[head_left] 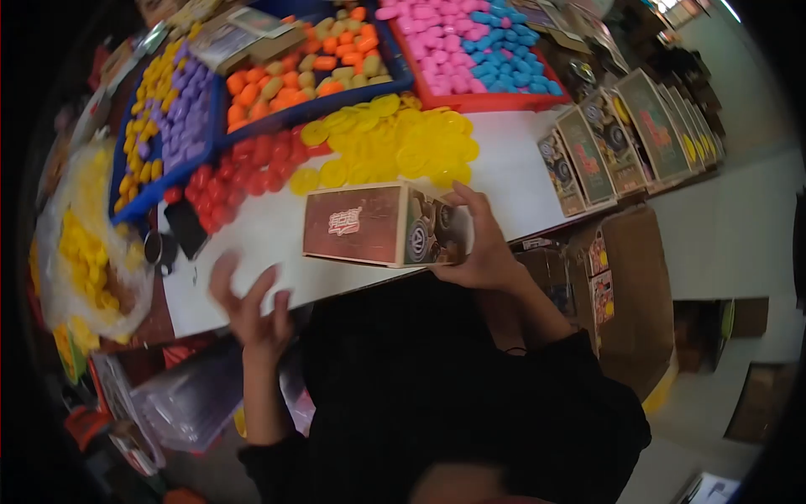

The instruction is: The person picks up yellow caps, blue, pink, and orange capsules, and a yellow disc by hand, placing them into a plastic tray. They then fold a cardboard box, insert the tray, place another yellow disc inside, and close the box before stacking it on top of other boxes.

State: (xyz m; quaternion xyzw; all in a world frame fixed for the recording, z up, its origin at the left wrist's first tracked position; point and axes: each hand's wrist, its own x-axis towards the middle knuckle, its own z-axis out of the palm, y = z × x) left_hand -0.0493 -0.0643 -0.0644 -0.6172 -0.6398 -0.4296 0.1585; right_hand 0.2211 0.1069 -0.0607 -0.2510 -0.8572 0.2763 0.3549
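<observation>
Moderate indoor light, a bright light strip (730, 11) glaring at the top right, white tabletop (516, 155) among the brighter areas, black clothing (403, 370) sunk into near-uniform dark, left hand (256, 311) softened by blur, strong fisheye curving toward the edges, corners falling to black

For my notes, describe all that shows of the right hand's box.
The box looks like cardboard: a brown face with pale lettering, light edges, and a pictured side with a round emblem. Held by the right hand at its right end, it points lengthwise leftward at the near edge of the tabletop; contact there is unclear.
</observation>
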